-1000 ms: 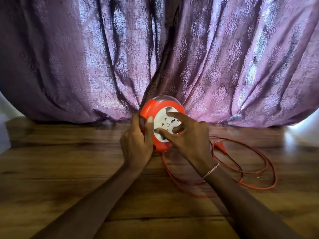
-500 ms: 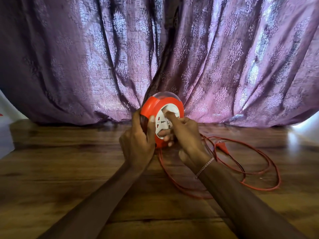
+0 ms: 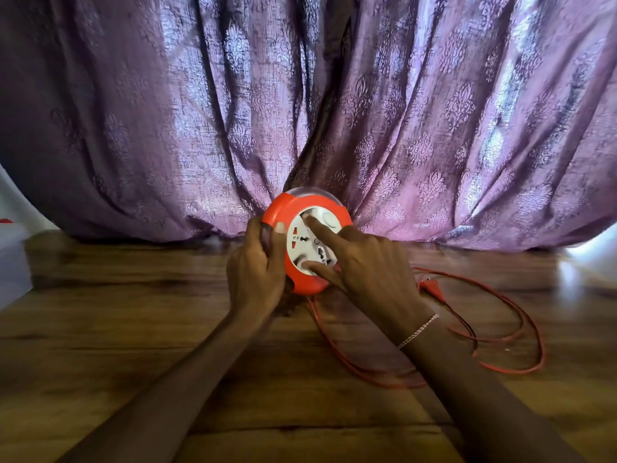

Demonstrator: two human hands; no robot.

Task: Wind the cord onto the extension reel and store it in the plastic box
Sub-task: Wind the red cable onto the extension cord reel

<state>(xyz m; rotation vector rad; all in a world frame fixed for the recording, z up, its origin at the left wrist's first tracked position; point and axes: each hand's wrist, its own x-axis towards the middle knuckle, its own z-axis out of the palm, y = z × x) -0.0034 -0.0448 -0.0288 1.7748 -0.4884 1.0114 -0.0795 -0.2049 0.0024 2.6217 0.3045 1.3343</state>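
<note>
A round orange extension reel (image 3: 283, 208) with a white socket face stands on edge above the wooden table. My left hand (image 3: 255, 272) grips its left rim, thumb on the orange edge. My right hand (image 3: 364, 265) is on the white face, index finger in a recess near the top and thumb in one near the bottom. The red cord (image 3: 500, 339) leaves the reel's underside and lies in loose loops on the table to the right, its red plug (image 3: 432, 289) beside my right hand.
A purple patterned curtain (image 3: 334, 111) hangs right behind the reel. Part of a pale translucent plastic box (image 3: 11, 262) shows at the left edge. The wooden table (image 3: 117, 329) spreads around my arms.
My right hand has shifted on the white face, from bunched low against it to spread, index finger now up at the top. The cord loops have shifted slightly. My left hand keeps its grip.
</note>
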